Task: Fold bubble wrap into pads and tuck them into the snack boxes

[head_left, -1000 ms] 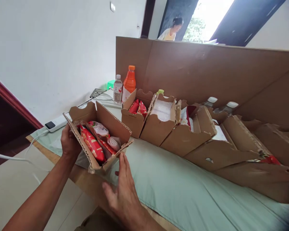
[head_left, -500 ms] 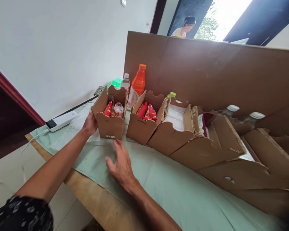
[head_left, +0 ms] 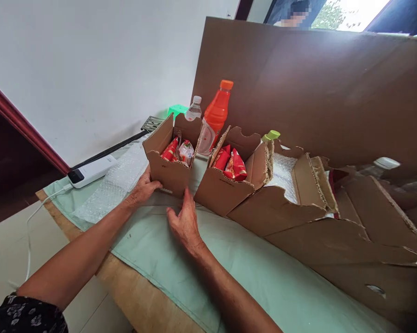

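Note:
A small open cardboard box [head_left: 170, 173] with red snack packets [head_left: 170, 149] and a white packet inside stands on the green cloth [head_left: 229, 273], at the left end of a row of boxes. My left hand [head_left: 143, 188] grips its lower left corner. My right hand [head_left: 184, 221] presses its fingers against the lower right corner. The box sits between both hands.
A second box [head_left: 222, 189] with red packets stands right beside it, then several more boxes to the right. Behind are an orange bottle [head_left: 215, 113], a water bottle [head_left: 194, 108] and a tall cardboard sheet [head_left: 315, 88]. A white power strip [head_left: 90, 171] and bubble wrap [head_left: 114, 185] lie left. Another person [head_left: 295, 14] is behind the sheet.
The box was held tilted in the air near me, then set upright at the row's left end. My right hand has come back onto its right corner, my left stays on it.

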`<state>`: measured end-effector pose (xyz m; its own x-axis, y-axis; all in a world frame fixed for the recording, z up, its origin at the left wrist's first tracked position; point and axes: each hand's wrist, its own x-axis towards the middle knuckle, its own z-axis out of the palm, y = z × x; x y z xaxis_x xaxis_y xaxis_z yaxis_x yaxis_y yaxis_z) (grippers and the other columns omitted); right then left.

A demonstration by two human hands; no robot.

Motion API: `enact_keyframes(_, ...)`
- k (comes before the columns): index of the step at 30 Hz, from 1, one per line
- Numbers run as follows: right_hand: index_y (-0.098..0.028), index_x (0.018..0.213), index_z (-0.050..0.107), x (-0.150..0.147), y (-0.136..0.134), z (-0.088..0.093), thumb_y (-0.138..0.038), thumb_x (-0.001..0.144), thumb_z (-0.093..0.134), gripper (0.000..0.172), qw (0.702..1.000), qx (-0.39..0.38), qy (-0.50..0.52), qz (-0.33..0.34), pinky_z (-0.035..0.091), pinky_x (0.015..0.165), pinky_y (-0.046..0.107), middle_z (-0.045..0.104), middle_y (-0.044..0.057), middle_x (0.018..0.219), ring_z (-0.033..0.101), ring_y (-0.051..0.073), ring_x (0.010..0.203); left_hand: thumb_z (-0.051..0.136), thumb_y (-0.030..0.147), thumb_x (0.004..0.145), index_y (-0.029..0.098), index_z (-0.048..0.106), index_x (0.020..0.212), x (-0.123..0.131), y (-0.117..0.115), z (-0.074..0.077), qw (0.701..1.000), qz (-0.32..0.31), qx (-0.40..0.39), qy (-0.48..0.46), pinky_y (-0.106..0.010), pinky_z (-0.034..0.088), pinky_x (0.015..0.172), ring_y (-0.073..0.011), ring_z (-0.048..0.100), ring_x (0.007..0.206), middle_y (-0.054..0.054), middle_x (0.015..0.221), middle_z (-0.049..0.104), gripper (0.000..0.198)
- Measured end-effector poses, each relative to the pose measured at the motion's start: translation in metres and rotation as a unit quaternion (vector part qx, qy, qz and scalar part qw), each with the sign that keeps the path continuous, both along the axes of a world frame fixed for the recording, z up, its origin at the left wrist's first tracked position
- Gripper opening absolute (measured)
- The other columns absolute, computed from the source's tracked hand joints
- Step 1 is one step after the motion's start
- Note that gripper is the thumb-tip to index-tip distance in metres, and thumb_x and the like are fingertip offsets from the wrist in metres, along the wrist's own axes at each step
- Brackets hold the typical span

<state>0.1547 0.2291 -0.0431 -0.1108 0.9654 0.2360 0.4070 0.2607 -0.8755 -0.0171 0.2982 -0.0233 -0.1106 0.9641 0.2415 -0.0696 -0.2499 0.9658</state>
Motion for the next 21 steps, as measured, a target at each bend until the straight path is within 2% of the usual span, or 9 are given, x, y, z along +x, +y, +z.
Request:
enact_keyframes(3,-0.011,0.162,0.028,-0.004,0.006,-0.01,-0.025,0.079,0.063,0.091,1.0,-0.001,0.005,-0.011,0.034,0.124,0.059,0.037,0.021,0.166,0.035,0.036,0.154,0.064,0.02,0.057,0.021,0.057,0.132,-0.001,0.002,-0.005,1.0,-0.001,-0.001,0.023,-0.044,0.045,0.113,-0.0294,0.059,0.124,-0.003,0.128,0.071,0.076)
enact_keyframes(7,-0.013,0.16,0.032,-0.007,0.012,-0.015,-0.025,0.079,0.065,0.089,1.0,0.001,0.009,-0.015,0.036,0.124,0.059,0.039,0.02,0.165,0.038,0.036,0.153,0.058,0.02,0.059,0.019,0.056,0.135,-0.002,0.006,-0.01,0.998,0.006,0.001,0.056,-0.048,0.043,0.118,-0.0304,0.058,0.128,-0.005,0.133,0.069,0.076)
enact_keyframes(10,-0.014,0.159,0.035,-0.007,0.01,-0.014,-0.024,0.077,0.066,0.088,1.0,0.004,0.012,-0.013,0.04,0.122,0.055,0.044,0.019,0.162,0.042,0.035,0.15,0.054,0.021,0.06,0.017,0.058,0.133,-0.003,0.011,-0.011,0.996,0.019,0.004,0.085,-0.051,0.045,0.115,-0.0315,0.061,0.124,-0.007,0.127,0.071,0.073)
enact_keyframes(13,-0.015,0.156,0.041,0.002,-0.003,-0.008,-0.023,0.078,0.065,0.083,1.0,0.009,0.014,-0.012,0.043,0.12,0.052,0.048,0.018,0.159,0.047,0.033,0.147,0.054,0.022,0.061,0.015,0.06,0.128,0.001,0.009,-0.009,0.993,0.035,0.008,0.116,-0.052,0.051,0.109,-0.0325,0.066,0.117,-0.009,0.119,0.073,0.068)
enact_keyframes(16,-0.016,0.153,0.047,0.031,-0.028,0.0,-0.026,0.079,0.063,0.076,0.999,0.018,0.014,-0.025,0.045,0.119,0.05,0.051,0.016,0.158,0.049,0.031,0.146,0.058,0.022,0.065,0.015,0.056,0.133,0.007,-0.009,-0.005,0.985,0.085,0.024,0.147,-0.053,0.049,0.11,-0.0337,0.064,0.122,-0.013,0.126,0.07,0.068)
enact_keyframes(18,-0.018,0.149,0.052,0.06,-0.047,0.006,-0.028,0.08,0.062,0.071,0.998,0.022,0.014,-0.048,0.046,0.117,0.05,0.054,0.015,0.156,0.052,0.031,0.143,0.063,0.021,0.069,0.017,0.052,0.139,0.013,-0.031,0.0,0.976,0.141,0.038,0.165,-0.057,0.039,0.119,-0.0358,0.054,0.135,-0.016,0.137,0.062,0.071)
enact_keyframes(20,-0.019,0.145,0.057,0.091,-0.063,0.01,-0.03,0.081,0.062,0.065,0.997,0.022,0.016,-0.078,0.05,0.111,0.05,0.06,0.014,0.15,0.057,0.03,0.138,0.067,0.019,0.073,0.019,0.05,0.142,0.022,-0.055,0.011,0.959,0.187,0.076,0.199,-0.058,0.029,0.125,-0.036,0.045,0.143,-0.016,0.144,0.055,0.071)
enact_keyframes(21,-0.02,0.143,0.058,0.106,-0.069,0.012,-0.031,0.081,0.061,0.062,0.995,0.02,0.019,-0.094,0.053,0.107,0.049,0.062,0.014,0.147,0.059,0.03,0.134,0.068,0.018,0.076,0.021,0.052,0.141,0.028,-0.067,0.019,0.947,0.195,0.113,0.229,-0.057,0.03,0.125,-0.0344,0.045,0.143,-0.015,0.144,0.054,0.067)
